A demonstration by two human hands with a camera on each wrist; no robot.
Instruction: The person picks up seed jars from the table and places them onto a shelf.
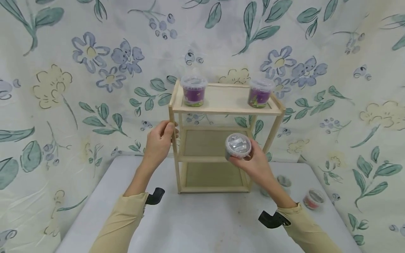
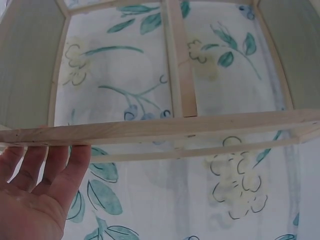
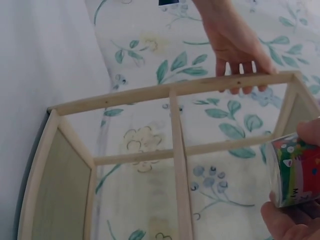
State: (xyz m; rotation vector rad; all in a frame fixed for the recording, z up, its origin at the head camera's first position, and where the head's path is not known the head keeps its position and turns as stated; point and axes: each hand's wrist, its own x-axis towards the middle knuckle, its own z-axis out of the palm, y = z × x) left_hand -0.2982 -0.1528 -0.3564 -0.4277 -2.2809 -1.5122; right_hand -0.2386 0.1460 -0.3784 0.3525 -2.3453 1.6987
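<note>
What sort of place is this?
Likely a staged tabletop setup, not certain: floral wall covering close behind a white table, which bears a small wooden shelf with two lidded tubs on top.

The wooden shelf (image 1: 212, 159) is of pale wood with three tiers, and it stands upright on the white table (image 1: 202, 225); the left hand (image 1: 159, 142) grips its left front post. The small round tub (image 1: 238, 146) has a clear lid and a red and green printed label. It is held in the right hand (image 1: 257, 162), in front of the shelf, its lid turned toward the head camera.
</note>
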